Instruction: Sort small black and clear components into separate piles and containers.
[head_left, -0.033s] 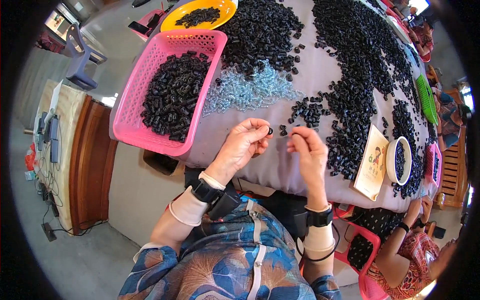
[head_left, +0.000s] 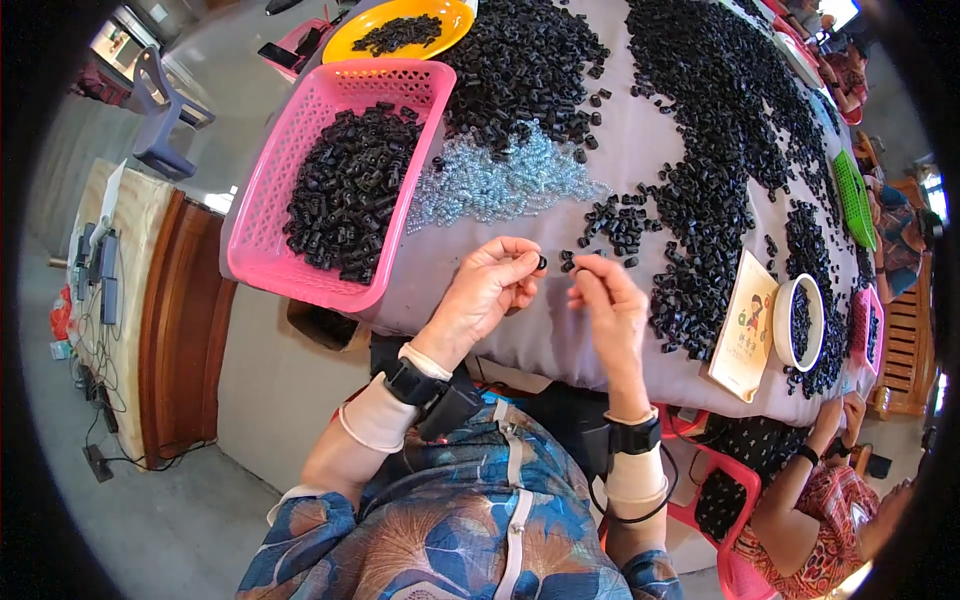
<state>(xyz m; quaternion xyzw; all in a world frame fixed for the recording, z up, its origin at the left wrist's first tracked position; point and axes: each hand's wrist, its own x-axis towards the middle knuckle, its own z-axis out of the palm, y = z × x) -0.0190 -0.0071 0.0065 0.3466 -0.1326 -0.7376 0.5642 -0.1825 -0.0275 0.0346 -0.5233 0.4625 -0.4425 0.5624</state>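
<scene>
My left hand is closed in a pinch over the near edge of the table, with a small black plastic part showing between thumb and forefinger. Just to its right, my right hand has thumb and forefinger pressed together; whatever they hold is hidden. A few loose black parts lie on the cloth beyond the gap between my hands. Farther off spreads a heap of small see-through bluish ridged pieces. To the left, a pink basket holds many more black parts.
Large heaps of black parts cover the grey tablecloth. A booklet and a white bowl lie at right. Behind the basket sits a yellow plate. A co-worker sits at right, near a pink chair.
My right hand has shifted slightly left, closer to my left hand. My left hand keeps its pinch on the black plastic part almost unmoved.
</scene>
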